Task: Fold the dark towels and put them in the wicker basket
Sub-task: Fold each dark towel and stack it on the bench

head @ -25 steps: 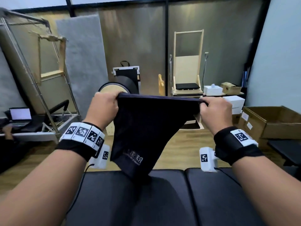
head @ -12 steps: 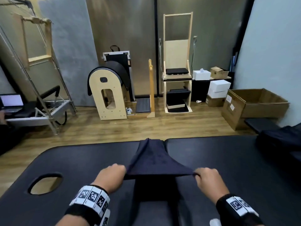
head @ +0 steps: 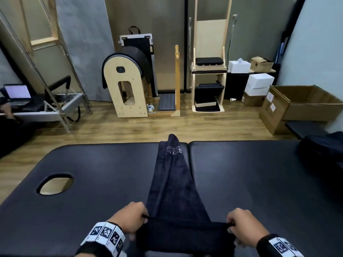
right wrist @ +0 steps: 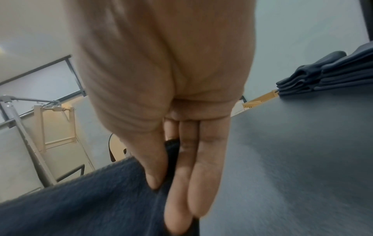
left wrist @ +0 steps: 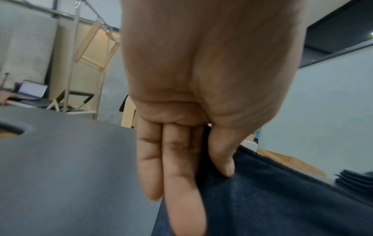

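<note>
A dark navy towel lies stretched along the black padded table, its far end with a pale logo reaching the table's far edge. My left hand pinches the near left corner between thumb and fingers, as the left wrist view shows the towel under the thumb. My right hand pinches the near right corner, the towel caught between thumb and fingers. The near edge is pulled taut between both hands. No wicker basket is in view.
A pile of dark towels sits at the table's right end, seen as a folded stack in the right wrist view. The table has a face hole at left. Beyond are wooden floor, pilates equipment and an open cardboard box.
Both hands have come down from chest height and drawn back toward me, laying the towel out flat along the table. The head camera has tilted downward.
</note>
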The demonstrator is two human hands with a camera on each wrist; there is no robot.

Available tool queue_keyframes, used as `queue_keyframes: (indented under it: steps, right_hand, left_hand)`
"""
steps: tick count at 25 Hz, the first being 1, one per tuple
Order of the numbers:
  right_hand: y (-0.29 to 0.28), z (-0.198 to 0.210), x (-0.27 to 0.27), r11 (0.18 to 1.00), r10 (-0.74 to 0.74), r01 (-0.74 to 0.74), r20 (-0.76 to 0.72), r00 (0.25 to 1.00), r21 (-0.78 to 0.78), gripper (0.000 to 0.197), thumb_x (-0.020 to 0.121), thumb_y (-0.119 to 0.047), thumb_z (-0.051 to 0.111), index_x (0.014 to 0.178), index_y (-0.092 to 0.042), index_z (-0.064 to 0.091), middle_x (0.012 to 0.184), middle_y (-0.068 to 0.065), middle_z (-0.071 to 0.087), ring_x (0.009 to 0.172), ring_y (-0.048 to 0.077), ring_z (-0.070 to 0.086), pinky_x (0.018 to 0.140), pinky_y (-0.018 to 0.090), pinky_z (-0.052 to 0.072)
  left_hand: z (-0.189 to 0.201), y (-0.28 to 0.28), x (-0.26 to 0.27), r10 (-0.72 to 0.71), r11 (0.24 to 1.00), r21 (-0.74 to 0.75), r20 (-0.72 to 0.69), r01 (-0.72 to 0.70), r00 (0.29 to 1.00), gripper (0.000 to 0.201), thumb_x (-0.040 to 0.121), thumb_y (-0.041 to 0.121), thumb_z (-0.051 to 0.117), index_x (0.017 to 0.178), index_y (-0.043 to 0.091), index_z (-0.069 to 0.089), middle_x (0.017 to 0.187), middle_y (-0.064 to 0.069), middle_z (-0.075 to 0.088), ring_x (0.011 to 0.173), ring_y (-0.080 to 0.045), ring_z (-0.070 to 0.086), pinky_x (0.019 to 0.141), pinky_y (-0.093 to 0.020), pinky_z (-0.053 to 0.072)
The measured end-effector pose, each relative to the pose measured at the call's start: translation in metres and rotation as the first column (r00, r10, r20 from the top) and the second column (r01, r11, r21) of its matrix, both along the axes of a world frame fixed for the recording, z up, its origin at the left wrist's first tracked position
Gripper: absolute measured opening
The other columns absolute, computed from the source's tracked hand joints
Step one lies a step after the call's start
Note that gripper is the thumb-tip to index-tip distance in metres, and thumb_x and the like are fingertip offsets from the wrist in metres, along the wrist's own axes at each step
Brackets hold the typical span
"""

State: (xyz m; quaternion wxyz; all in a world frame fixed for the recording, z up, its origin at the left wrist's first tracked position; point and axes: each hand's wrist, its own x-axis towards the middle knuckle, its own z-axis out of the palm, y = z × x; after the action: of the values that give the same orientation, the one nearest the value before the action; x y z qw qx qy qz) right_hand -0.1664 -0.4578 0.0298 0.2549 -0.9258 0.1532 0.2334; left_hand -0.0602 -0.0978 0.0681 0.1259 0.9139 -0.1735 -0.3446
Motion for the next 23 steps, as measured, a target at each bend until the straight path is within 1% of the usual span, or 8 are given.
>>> queue_keyframes:
  steps: [5,8,10,12,14,18,20,23]
  right_hand:
    - [0.000,0.025,0.064,0.993,-0.021,0.045,-0.208,0.978,0.109,0.010,0.088,-0.003,0.064,0.079,-0.005,0.059,0.094,0.032,0.065,0.057,0.028,0.075,0.050,0.037,0.060]
    - [-0.007,0.046,0.135,0.973,-0.140,0.168,-0.176,0.974,0.157,0.012,0.090,0.006,0.054,0.088,0.002,0.065,0.075,0.027,0.068,0.057,0.029,0.074,0.044,0.033,0.056]
    - [-0.019,0.073,0.201,0.911,-0.349,0.334,0.017,0.937,0.242,0.017,0.090,0.008,0.052,0.092,0.003,0.068,0.074,0.023,0.072,0.059,0.030,0.075,0.051,0.038,0.060]
    - [-0.032,0.123,0.266,0.873,-0.484,0.409,0.371,0.793,0.265,0.018,0.086,0.003,0.060,0.083,-0.003,0.076,0.078,0.019,0.075,0.075,0.033,0.076,0.071,0.045,0.062]
    - [-0.039,0.196,0.307,0.872,-0.466,0.416,0.695,0.548,0.257,0.017,0.086,-0.006,0.066,0.091,-0.011,0.081,0.089,0.012,0.078,0.091,0.029,0.072,0.085,0.035,0.056]
    - [-0.052,0.322,0.316,0.889,-0.377,0.318,0.922,0.095,0.331,0.022,0.089,-0.013,0.062,0.101,-0.015,0.081,0.101,0.007,0.078,0.100,0.025,0.070,0.093,0.032,0.053]
    - [-0.065,0.336,0.301,0.916,-0.301,0.282,0.953,0.015,0.285,0.024,0.089,-0.010,0.061,0.102,-0.014,0.080,0.107,0.006,0.078,0.106,0.025,0.069,0.095,0.028,0.051]
    - [-0.076,0.320,0.264,0.934,-0.277,0.254,0.959,0.064,0.252,0.026,0.089,-0.006,0.061,0.106,-0.013,0.079,0.115,0.004,0.076,0.113,0.022,0.068,0.100,0.022,0.045]
  left_hand:
    - [0.002,-0.009,0.070,0.329,0.897,-0.236,-0.206,-0.373,0.922,0.017,0.094,-0.001,0.046,0.093,-0.001,0.062,0.058,-0.020,0.066,0.049,-0.029,0.068,0.043,-0.028,0.049]
    - [0.021,-0.028,0.146,0.477,0.794,-0.364,-0.121,-0.486,0.870,0.018,0.094,-0.004,0.052,0.090,-0.004,0.069,0.066,-0.023,0.070,0.056,-0.028,0.072,0.045,-0.026,0.051]
    - [0.053,-0.045,0.211,0.498,0.793,-0.424,0.041,-0.437,0.866,0.016,0.090,-0.001,0.061,0.080,0.000,0.073,0.072,-0.017,0.073,0.072,-0.029,0.074,0.052,-0.024,0.050]
    - [0.114,-0.062,0.270,0.464,0.841,-0.466,0.361,-0.274,0.809,0.011,0.087,0.005,0.068,0.081,0.007,0.077,0.081,-0.014,0.075,0.085,-0.029,0.072,0.067,-0.025,0.050]
    - [0.192,-0.078,0.309,0.504,0.797,-0.595,0.563,-0.101,0.655,0.016,0.087,0.006,0.066,0.097,0.010,0.078,0.102,-0.010,0.076,0.102,-0.027,0.068,0.091,-0.029,0.051]
    - [0.309,-0.096,0.308,0.572,0.694,-0.665,0.742,0.275,0.351,0.028,0.089,0.003,0.063,0.116,0.004,0.072,0.130,-0.006,0.065,0.122,-0.019,0.059,0.112,-0.027,0.038]
    - [0.322,-0.100,0.286,0.550,0.714,-0.608,0.794,0.347,0.259,0.029,0.090,0.003,0.062,0.117,0.003,0.071,0.133,-0.005,0.063,0.122,-0.016,0.058,0.111,-0.022,0.036]
    - [0.301,-0.104,0.253,0.506,0.760,-0.553,0.833,0.343,0.222,0.027,0.089,0.002,0.063,0.114,0.002,0.072,0.130,-0.006,0.065,0.119,-0.020,0.062,0.108,-0.020,0.037]
